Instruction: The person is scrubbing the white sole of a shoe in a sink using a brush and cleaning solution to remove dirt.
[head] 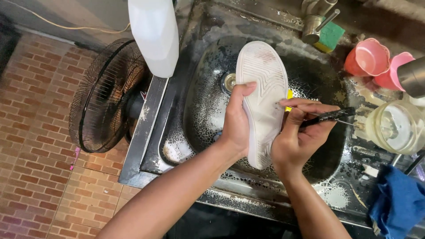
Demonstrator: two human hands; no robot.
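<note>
Frame ctr, left hand [237,126] fingers wrapped round white shoe [262,99], sole up, over sink [203,106], right hand [297,139] fingers pinching black-handled tool [327,116] at sole edge, fan [108,95] left.

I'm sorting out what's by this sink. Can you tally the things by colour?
White: 2, shoe, plastic bottle
Pink: 2, cups
Black: 2, tool in the right hand, fan
Green: 1, sponge
Blue: 1, cloth
Clear: 1, glass jar
Total: 9
The left hand holds the shoe.
</note>
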